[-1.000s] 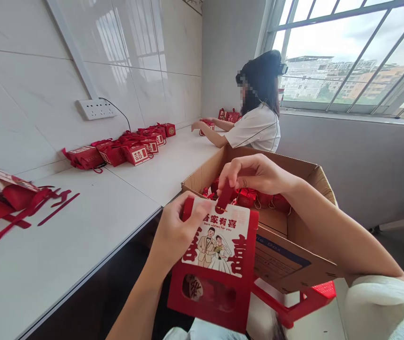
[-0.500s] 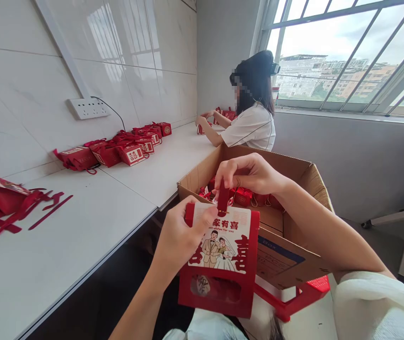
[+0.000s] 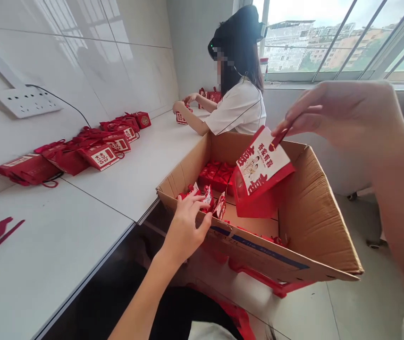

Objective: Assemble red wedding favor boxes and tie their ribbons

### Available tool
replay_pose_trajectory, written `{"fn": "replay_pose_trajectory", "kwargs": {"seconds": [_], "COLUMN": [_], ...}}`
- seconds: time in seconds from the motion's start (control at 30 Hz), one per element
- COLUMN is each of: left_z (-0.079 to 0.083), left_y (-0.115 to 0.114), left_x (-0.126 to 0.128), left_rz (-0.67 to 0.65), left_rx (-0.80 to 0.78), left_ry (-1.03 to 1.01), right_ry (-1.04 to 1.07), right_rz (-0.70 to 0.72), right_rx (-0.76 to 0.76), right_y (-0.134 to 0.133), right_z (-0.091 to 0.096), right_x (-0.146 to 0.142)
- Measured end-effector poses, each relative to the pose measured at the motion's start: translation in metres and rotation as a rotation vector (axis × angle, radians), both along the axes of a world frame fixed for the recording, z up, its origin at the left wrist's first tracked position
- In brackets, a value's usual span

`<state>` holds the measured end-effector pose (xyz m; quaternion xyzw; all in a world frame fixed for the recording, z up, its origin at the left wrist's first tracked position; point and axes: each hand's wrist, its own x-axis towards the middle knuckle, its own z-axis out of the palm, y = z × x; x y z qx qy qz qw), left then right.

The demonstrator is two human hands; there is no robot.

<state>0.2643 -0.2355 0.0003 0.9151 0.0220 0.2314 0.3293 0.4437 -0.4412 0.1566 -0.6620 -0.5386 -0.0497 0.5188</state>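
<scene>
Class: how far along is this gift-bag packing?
Done: small red boxes lie stacked in the brown cardboard carton. In hand: the right hand holds a red paper gift bag over it; the left hand touches red packs inside. Remaining: red bags line the white counter.

A red paper gift bag with a white bride-and-groom front panel (image 3: 262,172) hangs tilted by its red handle over the middle of an open brown cardboard carton (image 3: 315,222). Small red-and-white paper gift boxes (image 3: 205,194) stand packed in the carton's near left corner and along its far wall.
</scene>
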Motion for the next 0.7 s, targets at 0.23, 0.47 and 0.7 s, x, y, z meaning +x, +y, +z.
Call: {"fn": "replay_pose_trajectory", "kwargs": {"seconds": [0.23,0.47,0.7], "left_z": [-0.037,-0.051,-0.058], "left_y": [0.001,0.0,-0.004], "left_x": [0.015,0.014,0.016], "left_rz": [-0.046,-0.013,0.024], "left_rx": [0.129,0.176,0.188], "left_ry": [0.117,-0.005,-0.09], "right_ry": [0.061,0.092,0.14], "right_rz": [-0.039,0.037,0.064], "right_rx": [-0.685,-0.93,-0.969], "right_y": [-0.009,0.013,0.02], "right_z": [-0.079,-0.177,-0.233], "right_x": [0.063,0.098,0.1]}}
